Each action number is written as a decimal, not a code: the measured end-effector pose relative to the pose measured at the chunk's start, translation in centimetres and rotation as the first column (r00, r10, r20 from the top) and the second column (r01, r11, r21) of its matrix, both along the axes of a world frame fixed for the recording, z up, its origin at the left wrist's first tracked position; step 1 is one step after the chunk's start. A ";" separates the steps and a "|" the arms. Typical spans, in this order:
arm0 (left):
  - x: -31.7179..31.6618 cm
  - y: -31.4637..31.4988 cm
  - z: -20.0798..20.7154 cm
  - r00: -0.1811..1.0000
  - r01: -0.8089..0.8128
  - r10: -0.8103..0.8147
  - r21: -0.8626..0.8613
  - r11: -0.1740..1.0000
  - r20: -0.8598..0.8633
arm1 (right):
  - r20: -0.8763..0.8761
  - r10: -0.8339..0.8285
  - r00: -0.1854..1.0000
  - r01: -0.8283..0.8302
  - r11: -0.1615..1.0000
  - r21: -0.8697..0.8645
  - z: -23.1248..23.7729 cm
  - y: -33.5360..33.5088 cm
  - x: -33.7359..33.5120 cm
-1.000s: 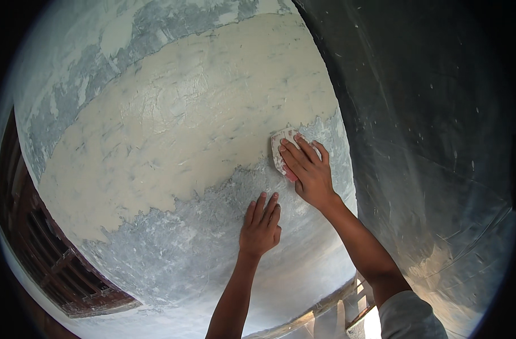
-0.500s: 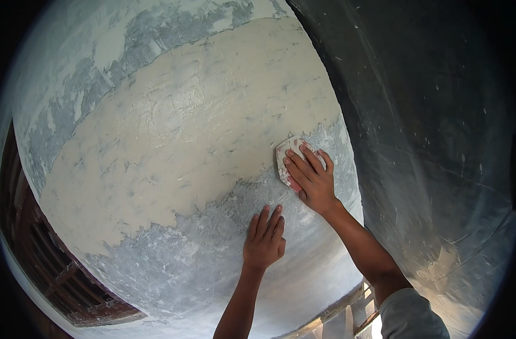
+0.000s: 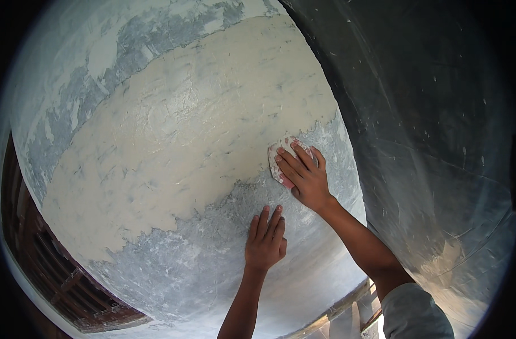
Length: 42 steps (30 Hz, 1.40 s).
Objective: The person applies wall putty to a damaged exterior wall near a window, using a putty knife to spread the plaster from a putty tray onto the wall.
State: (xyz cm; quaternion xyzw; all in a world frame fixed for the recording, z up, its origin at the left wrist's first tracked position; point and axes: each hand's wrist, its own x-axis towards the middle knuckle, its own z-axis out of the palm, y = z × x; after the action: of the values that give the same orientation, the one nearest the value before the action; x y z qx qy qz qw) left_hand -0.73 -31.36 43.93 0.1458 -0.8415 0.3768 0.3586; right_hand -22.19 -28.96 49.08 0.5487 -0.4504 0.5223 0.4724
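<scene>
My right hand (image 3: 309,179) presses a flat putty spreader (image 3: 276,160) against the wall, its fingers laid over the back. The spreader is pinkish red, angular at the edges and smeared with pale putty. It sits at the lower right border of a cream putty patch (image 3: 156,147), where the coat meets bare grey plaster (image 3: 213,248). Lower and to the left, my left hand (image 3: 263,240) rests on the grey plaster, fingers stretched out and holding nothing. The underside of the spreader is hidden.
Along the wall's right edge hangs a dark sheet or surface (image 3: 427,113), speckled and streaked with white. A brown barred window frame (image 3: 60,282) is at the lower left. Wooden pieces (image 3: 348,302) show at the bottom right, below my right arm.
My right hand and the spreader have shifted slightly left along the putty's border. My left hand stays in nearly the same place.
</scene>
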 end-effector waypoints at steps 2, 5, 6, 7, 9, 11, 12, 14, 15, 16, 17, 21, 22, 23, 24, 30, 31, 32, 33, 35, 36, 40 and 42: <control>-0.1 0.0 0.0 1.000 -0.005 0.005 0.018 1.000 0.004 | 0.010 -0.010 1.000 0.010 1.000 0.013 -2.3 -0.4 -0.4; 0.1 -0.2 -0.2 1.000 0.007 -0.007 0.023 1.000 0.002 | 0.029 0.022 0.999 -0.021 0.998 -0.055 -4.1 -0.2 -0.6; 0.0 -0.3 -0.2 1.000 0.008 -0.008 0.024 1.000 0.002 | 0.048 0.026 0.999 -0.022 0.996 -0.081 -3.5 -0.2 -0.5; -0.2 -0.4 -0.1 1.000 0.012 -0.012 0.024 1.000 -0.002 | 0.049 0.025 0.998 -0.021 0.997 -0.081 -2.5 -0.4 -0.7; -0.1 -0.3 -0.2 1.000 0.019 -0.019 0.033 0.999 0.003 | 0.067 0.021 0.998 -0.017 0.997 -0.069 0.1 0.1 -0.7; 0.0 -0.2 -0.1 1.000 0.016 -0.016 0.028 0.999 0.003 | 0.069 -0.010 0.998 0.012 1.000 -0.023 -0.5 -0.2 -1.1; 0.0 -0.2 -0.1 1.000 0.018 -0.018 0.025 1.000 0.005 | 0.073 -0.020 0.997 0.023 0.999 -0.032 -1.7 -0.6 -1.4; 0.0 -0.2 -0.1 1.000 0.006 -0.006 0.021 1.000 0.003 | 0.089 0.010 0.996 -0.006 0.999 -0.049 -3.9 -0.6 -1.2; -0.1 -0.1 -0.1 1.000 0.004 -0.004 0.018 1.000 0.001 | 0.087 0.013 0.996 -0.008 0.999 -0.052 -3.9 -0.8 -1.4; -0.1 0.1 0.0 1.000 -0.013 0.013 0.011 1.000 -0.003 | 0.093 0.016 0.996 -0.009 0.998 -0.070 -3.8 -1.0 -1.4; -0.1 0.1 0.1 1.000 -0.025 0.025 0.007 1.000 -0.002 | 0.104 0.013 0.994 -0.004 0.996 -0.086 -3.6 -0.8 -1.3; -0.2 0.2 0.0 1.000 -0.016 0.016 0.010 1.000 0.004 | 0.131 -0.003 0.991 0.017 0.994 -0.104 -0.6 -0.2 -0.5; -0.3 0.3 0.1 1.000 -0.010 0.010 0.016 1.000 0.001 | 0.124 -0.032 0.992 0.039 0.998 -0.051 -1.5 -0.3 -0.4; -0.1 0.3 0.2 1.000 -0.009 0.009 0.018 1.000 -0.005 | 0.113 -0.054 0.992 0.055 0.999 -0.001 -2.4 -0.5 -0.2; -0.1 0.2 0.2 1.000 -0.010 0.011 0.016 1.000 -0.008 | 0.119 -0.025 0.993 0.020 0.999 0.039 -3.9 -0.4 -0.1; -0.2 -0.2 -0.3 1.000 0.013 -0.013 0.033 0.999 0.004 | 0.132 0.020 0.991 -0.008 0.996 -0.088 -2.1 -0.2 0.4; -0.1 -0.3 -0.2 1.000 0.010 -0.010 0.041 0.999 0.005 | 0.116 0.007 0.993 0.004 0.996 -0.094 -0.9 -0.3 0.6; -0.1 -0.2 -0.1 1.000 0.005 -0.005 0.045 0.999 0.002 | 0.105 0.055 0.993 -0.046 0.995 -0.083 0.0 -0.4 0.9; -0.1 -0.2 -0.2 1.000 0.007 -0.007 0.048 0.999 0.004 | 0.106 0.053 0.993 -0.045 0.996 -0.080 -0.5 -0.4 0.9; 0.1 -0.1 -0.1 1.000 0.004 -0.004 0.060 0.998 -0.001 | 0.101 0.043 0.994 -0.050 0.996 0.069 -2.9 -0.5 1.0; 0.0 -0.1 -0.1 1.000 0.003 -0.003 0.057 0.998 -0.006 | 0.099 -0.002 0.995 0.000 1.000 0.020 -4.2 -0.9 0.9; -0.3 -0.2 -0.1 1.000 0.000 0.000 0.049 0.999 -0.002 | 0.134 0.059 0.989 -0.047 0.995 -0.091 -5.0 -1.2 0.4; -0.1 -0.2 -0.3 1.000 0.004 -0.004 0.055 0.998 0.000 | 0.115 0.063 0.991 -0.056 0.996 -0.066 -2.1 -0.6 0.7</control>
State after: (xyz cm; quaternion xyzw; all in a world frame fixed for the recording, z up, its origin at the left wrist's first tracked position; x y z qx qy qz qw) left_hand -0.84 -31.52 43.63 0.1540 -0.8519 0.3529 0.3551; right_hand -21.45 -29.51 46.95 0.5152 -0.4441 0.5813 0.4465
